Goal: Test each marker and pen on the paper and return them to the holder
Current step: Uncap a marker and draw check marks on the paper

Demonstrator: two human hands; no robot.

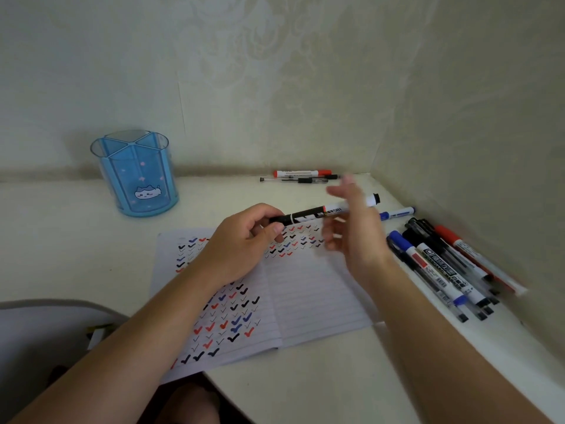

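My left hand (244, 237) grips the black cap end of a black-and-white whiteboard marker (318, 213) held level above the lined paper (305, 295). The paper lies open and carries several rows of red, blue and black check marks. My right hand (354, 228) is blurred, fingers spread and relaxed, right beside the marker's barrel; whether it touches the barrel is unclear. The blue translucent pen holder (137, 175), with a cat picture, stands at the back left and looks empty.
A heap of several markers and pens (452, 264) lies along the right wall. A blue marker (397, 213) lies behind my right hand. A red marker (302, 173) and a black pen (293, 180) lie by the back wall. A grey object (46, 332) sits at the lower left.
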